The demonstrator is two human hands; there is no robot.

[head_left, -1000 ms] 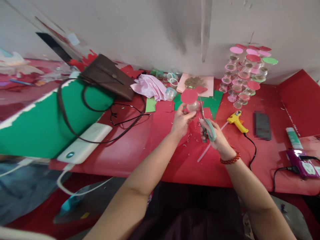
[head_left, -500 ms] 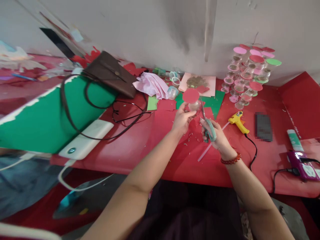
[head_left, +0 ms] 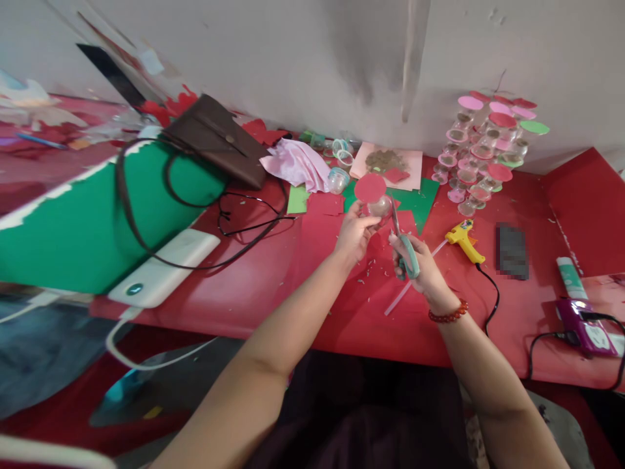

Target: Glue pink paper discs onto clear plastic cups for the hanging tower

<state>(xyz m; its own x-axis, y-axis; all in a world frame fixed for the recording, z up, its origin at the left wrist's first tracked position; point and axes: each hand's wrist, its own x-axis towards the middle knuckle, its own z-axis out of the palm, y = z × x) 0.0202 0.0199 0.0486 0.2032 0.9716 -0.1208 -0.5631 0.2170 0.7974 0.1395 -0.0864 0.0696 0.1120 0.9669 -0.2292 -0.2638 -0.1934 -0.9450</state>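
Observation:
My left hand [head_left: 355, 233] is closed around a small clear plastic cup [head_left: 379, 207] with a round red paper disc [head_left: 370, 189] on its upper end. In my right hand [head_left: 424, 266] are scissors [head_left: 409, 255] with pale green handles. Their blades point up beside the cup's right edge; whether they touch it I cannot tell. Red paper [head_left: 322, 251] lies on the table beneath both hands, with small white scraps on it. Beyond my hands, a pink sheet [head_left: 414, 163] carries a pile of brownish bits.
A yellow glue gun [head_left: 465, 241], a glue stick [head_left: 398, 298] and a blurred dark rectangle [head_left: 512, 251] lie to the right. Stacked cups with coloured discs [head_left: 481, 156] stand behind. At left are a brown bag [head_left: 219, 140], a white power bank [head_left: 163, 268], glasses [head_left: 247, 228] and pink cloth [head_left: 297, 166].
The view has shifted slightly. Both hands stay close together, still holding the cup and scissors; the cup and disc have tilted a little.

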